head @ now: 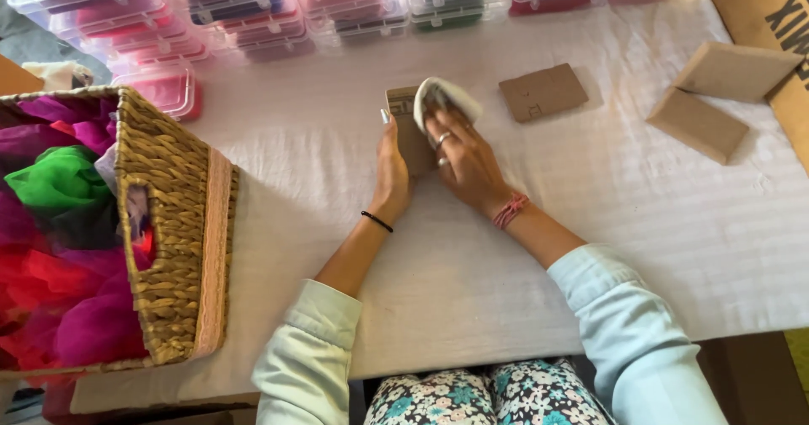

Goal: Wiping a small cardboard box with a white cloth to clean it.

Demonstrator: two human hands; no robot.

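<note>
A person seated at a white-covered table (472,282) works a small brown cardboard card (410,134) at the centre of the view. The left hand (392,172) stands on its edge along the card's left side, fingers (386,126) straight and pressed together, thumb hidden behind the palm. The right hand (462,162) lies over the card's right part, its fingers (440,130) curled and pressing a piece of white cloth (447,98) against the card's upper right corner; the cloth folds over the fingertips, and whether it is pinched or only pressed down cannot be told. A black band sits on the left wrist, a pink one on the right, and both arms wear pale blue sleeves. A second cardboard card (542,92) lies flat just at 2 o'clock from the hands, apart from them. Two more cardboard cards (716,96) rest well apart at 2 to 3 o'clock, one overlapping the other, beside a large cardboard box (771,21) at the table's far right corner. From 10 to 1 o'clock, along the far edge, stand stacks of clear plastic boxes (253,12) holding coloured contents. At 8 to 9 o'clock a woven basket (168,223) sits on the table's left end, filled with green, red, purple and pink fabric (59,256).
</note>
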